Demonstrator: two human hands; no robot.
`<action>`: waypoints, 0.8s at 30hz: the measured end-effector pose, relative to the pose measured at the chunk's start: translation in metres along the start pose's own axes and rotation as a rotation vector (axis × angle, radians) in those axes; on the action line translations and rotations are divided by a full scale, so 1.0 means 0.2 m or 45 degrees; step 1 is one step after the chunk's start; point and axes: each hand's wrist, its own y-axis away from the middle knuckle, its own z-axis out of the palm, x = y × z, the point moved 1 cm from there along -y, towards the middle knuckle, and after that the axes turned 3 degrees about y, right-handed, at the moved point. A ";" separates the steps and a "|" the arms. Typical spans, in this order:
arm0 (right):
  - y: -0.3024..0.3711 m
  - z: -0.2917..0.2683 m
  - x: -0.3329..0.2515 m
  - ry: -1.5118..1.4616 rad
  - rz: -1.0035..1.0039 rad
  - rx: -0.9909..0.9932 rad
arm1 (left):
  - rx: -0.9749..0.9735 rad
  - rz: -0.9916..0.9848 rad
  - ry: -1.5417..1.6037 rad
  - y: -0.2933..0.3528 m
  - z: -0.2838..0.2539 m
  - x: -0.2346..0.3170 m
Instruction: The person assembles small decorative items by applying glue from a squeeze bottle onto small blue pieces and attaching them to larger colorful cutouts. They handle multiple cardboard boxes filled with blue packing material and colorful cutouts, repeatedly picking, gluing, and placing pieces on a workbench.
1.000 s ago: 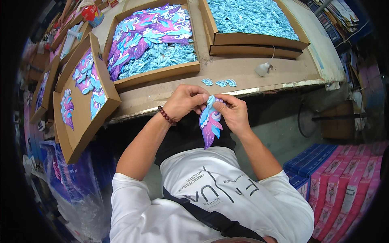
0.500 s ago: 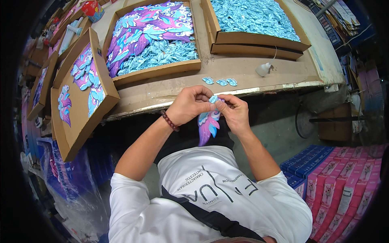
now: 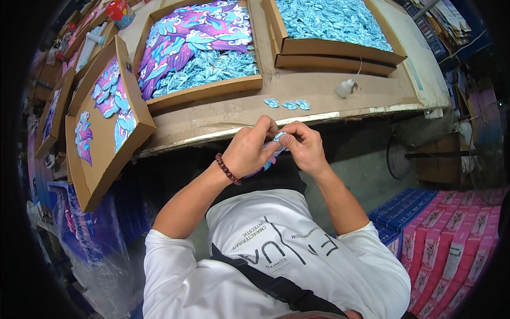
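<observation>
In front of the table edge, both hands meet over a flat wing-shaped piece (image 3: 270, 161) in purple, pink and blue, mostly hidden behind my fingers. My left hand (image 3: 248, 150) is closed around it, with a dark bead bracelet at the wrist. With thumb and fingers, my right hand (image 3: 304, 147) pinches a small light-blue piece (image 3: 280, 136) at the top of the wing-shaped one. Whether the two are joined I cannot tell. Just beyond the hands, three small light-blue pieces (image 3: 289, 105) lie in a row on the table.
A cardboard tray (image 3: 207, 88) holds wing-shaped and light-blue pieces; another box (image 3: 334, 49) is full of light-blue ones. A tilted tray (image 3: 101, 159) with several wing-shaped pieces overhangs the table's left edge. A small white bottle (image 3: 344, 88) stands right; pink boxes (image 3: 446, 250) are stacked lower right.
The wing-shaped piece has turned, and its purple tip, which hung down in view, is now mostly behind my left hand. My left hand has shifted slightly right and down.
</observation>
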 end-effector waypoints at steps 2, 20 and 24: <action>0.02 0.04 0.01 -0.072 -0.039 0.085 | 0.011 0.050 -0.079 0.01 0.00 0.01; 0.07 0.13 0.05 -0.552 -0.249 0.119 | 0.182 0.248 -0.395 0.15 -0.10 0.22; 0.02 0.03 0.04 -0.335 -0.355 0.252 | 0.333 0.086 -0.338 0.25 -0.38 0.28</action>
